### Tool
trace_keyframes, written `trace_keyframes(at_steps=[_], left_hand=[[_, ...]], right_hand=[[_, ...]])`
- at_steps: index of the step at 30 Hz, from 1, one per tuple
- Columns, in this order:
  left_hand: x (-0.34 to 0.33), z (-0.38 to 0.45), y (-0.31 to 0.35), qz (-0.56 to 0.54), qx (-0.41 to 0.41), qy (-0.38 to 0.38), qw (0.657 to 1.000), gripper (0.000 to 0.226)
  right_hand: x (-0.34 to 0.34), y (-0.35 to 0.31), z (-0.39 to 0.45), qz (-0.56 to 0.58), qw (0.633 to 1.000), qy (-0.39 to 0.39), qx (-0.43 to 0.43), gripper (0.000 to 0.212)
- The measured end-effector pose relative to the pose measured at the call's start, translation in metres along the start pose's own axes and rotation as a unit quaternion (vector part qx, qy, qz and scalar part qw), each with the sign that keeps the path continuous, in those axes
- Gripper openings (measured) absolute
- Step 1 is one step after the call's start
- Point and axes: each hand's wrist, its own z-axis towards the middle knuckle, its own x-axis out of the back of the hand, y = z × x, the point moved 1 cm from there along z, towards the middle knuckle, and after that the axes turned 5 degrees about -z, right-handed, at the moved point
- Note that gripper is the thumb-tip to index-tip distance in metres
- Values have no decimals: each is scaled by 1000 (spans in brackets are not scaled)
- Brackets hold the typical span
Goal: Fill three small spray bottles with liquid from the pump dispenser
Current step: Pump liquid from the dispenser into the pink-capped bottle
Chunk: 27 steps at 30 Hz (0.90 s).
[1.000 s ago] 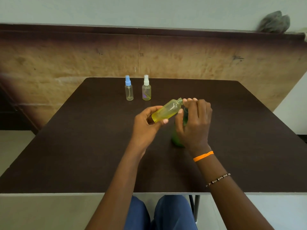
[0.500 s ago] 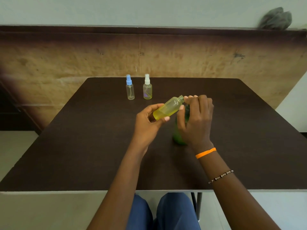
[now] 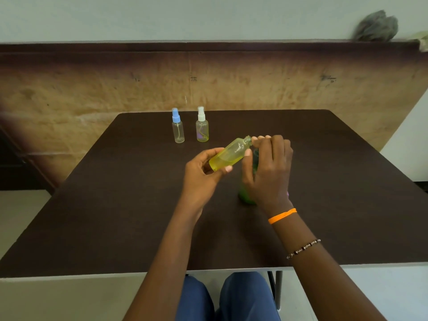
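Fingers of left hand grip tilted yellow bottle; right hand curls over green dispenser.

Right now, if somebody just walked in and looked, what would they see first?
First, the yellow bottle, uncapped and tilted, held in the left hand mid-table, its open neck meeting the fingers of the right hand. That hand covers a green pump dispenser standing beneath it. Behind, two small spray bottles stand side by side near the far edge: a blue-capped one and a white-capped one.
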Motion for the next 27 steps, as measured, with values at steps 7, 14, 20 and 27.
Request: trace_keyframes(at_steps=[7, 14, 20, 27], left_hand=[[-2, 0, -1, -11, 4, -2, 1000, 36], [-1, 0, -3, -2, 10, 5, 1000, 36], [-3, -1, 0, -20, 3, 5, 1000, 37], [-2, -1, -3, 4, -12, 20, 1000, 38]], right_hand=[[4, 1, 5, 25, 1000, 11, -2, 21], [-1, 3, -1, 19, 1000, 9, 2, 21], [5, -1, 10, 32, 999, 10, -20, 15], [-3, 4, 2, 18, 1000, 18, -4, 11]])
